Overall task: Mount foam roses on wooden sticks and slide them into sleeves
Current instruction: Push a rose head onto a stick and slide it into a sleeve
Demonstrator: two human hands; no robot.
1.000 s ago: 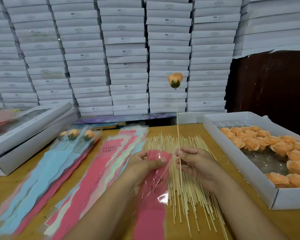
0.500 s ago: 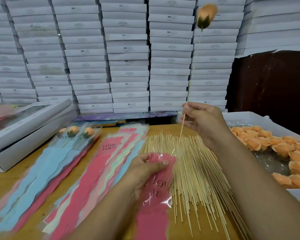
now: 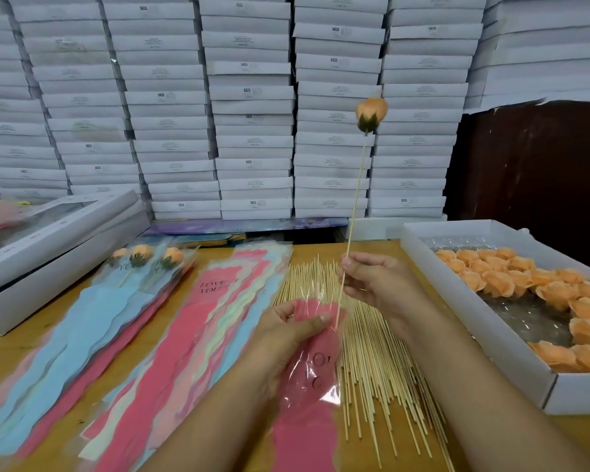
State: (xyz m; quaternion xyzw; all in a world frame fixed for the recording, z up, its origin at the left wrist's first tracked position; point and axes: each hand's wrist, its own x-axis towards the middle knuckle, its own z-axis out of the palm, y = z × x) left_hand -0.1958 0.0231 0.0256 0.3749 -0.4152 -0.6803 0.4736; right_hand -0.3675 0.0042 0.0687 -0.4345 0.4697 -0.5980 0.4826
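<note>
- Boxes [image 3: 252, 97], white and flat, are stacked in tall columns across the far side; they play no part in this step.
- Table [image 3: 324, 248] of yellowish wood carries everything else, with an open white tray [image 3: 457, 301] of loose peach foam roses [image 3: 511, 277] on the right.
- Spare sleeves [image 3: 143, 335], pink and blue, fan out on the left, and three finished roses [image 3: 143, 255] lie at their far end.
- Bare sticks [image 3: 372, 362] lie in a loose heap near the middle, just under both hands.
- The pink sleeve [image 3: 307, 369] is pinched at its far mouth by the left hand [image 3: 283, 338], thumb on top; the mouth should be held spread so the point does not snag the film.
- The right hand [image 3: 378, 281] grips the stick [image 3: 355, 199] low down between thumb and fingertips, the shaft nearly upright.
- The mounted rose [image 3: 371, 112] sits at the stick's top, far above the table.
- The stick's lower tip sits right at the sleeve mouth; I judge it should enter between the two layers, then slide straight down the centre.
</note>
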